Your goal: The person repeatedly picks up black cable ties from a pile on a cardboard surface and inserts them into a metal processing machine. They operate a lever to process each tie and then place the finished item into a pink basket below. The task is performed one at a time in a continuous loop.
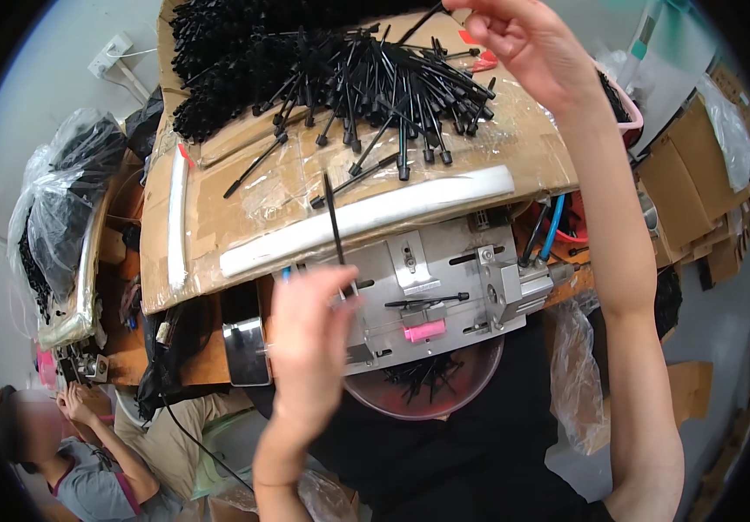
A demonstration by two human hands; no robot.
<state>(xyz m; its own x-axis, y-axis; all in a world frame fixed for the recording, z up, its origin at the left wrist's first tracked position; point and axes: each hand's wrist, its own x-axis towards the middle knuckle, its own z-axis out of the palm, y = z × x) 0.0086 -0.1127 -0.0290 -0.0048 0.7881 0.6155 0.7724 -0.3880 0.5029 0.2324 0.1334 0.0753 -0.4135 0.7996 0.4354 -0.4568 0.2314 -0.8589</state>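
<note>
My left hand (309,339), slightly blurred, pinches a thin black plastic rod (334,217) that stands up from its fingers over the cardboard edge. At the top, my right hand (523,39) reaches over the heap of black plastic rods (392,96), many with a thicker end. Between its thumb and fingertips is the end of another black rod (420,24). Below the cardboard sits a metal jig (453,252) with a clamp block at its right. One black rod (427,300) lies across the jig, just above a pink cylinder (424,331).
The heap rests on a sloping cardboard sheet (209,191) with white padded strips. Beneath the jig, a round bowl (488,370) holds more rods. A black box-like part (246,352) stands left of the jig. At lower left, another person (100,470) works. Cardboard boxes (692,174) stand at right.
</note>
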